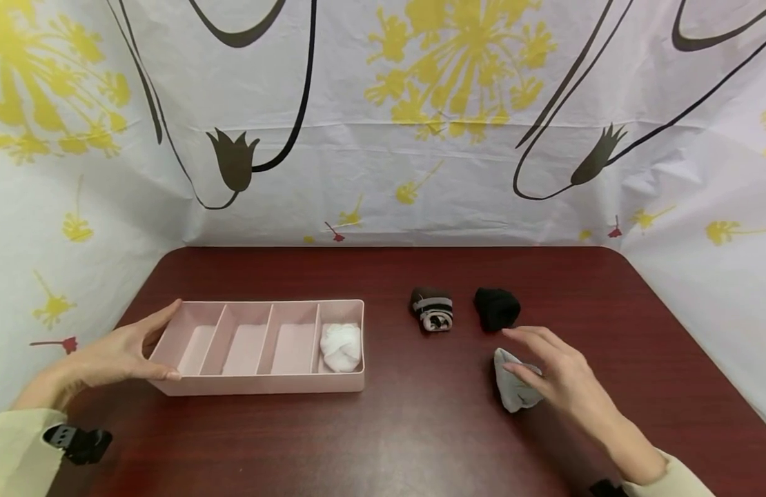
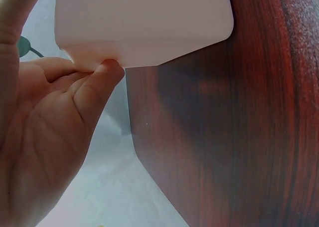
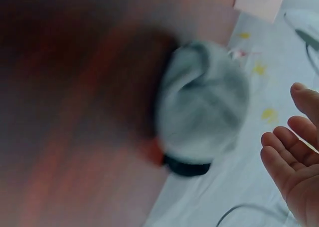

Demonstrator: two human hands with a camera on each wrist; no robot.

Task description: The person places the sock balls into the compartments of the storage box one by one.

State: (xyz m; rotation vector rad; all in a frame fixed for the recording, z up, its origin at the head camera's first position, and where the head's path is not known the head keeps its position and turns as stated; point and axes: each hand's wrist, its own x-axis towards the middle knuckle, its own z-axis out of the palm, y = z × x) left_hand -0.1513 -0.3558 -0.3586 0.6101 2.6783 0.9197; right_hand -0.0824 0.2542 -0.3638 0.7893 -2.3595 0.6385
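A pink divided organizer box (image 1: 265, 385) lies on the table at the left. My left hand (image 1: 119, 352) grips its left end, thumb at the front wall and fingers at the far corner. In the left wrist view the thumb (image 2: 102, 82) presses the box's edge. A rolled white sock (image 1: 341, 347) sits in the rightmost compartment; the other compartments hold nothing. My right hand (image 1: 569, 376), fingers apart and loosely bent, hovers beside a rolled grey sock (image 1: 513, 390) and overlaps it in the head view. The right wrist view shows a gap between this grey bundle and the fingers.
Beyond the grey sock lie a rolled black sock (image 1: 497, 308) and, to its left, a striped brown sock roll (image 1: 432, 308). The dark red table (image 1: 420, 435) ends at a white patterned sheet (image 1: 370, 179) behind and at both sides.
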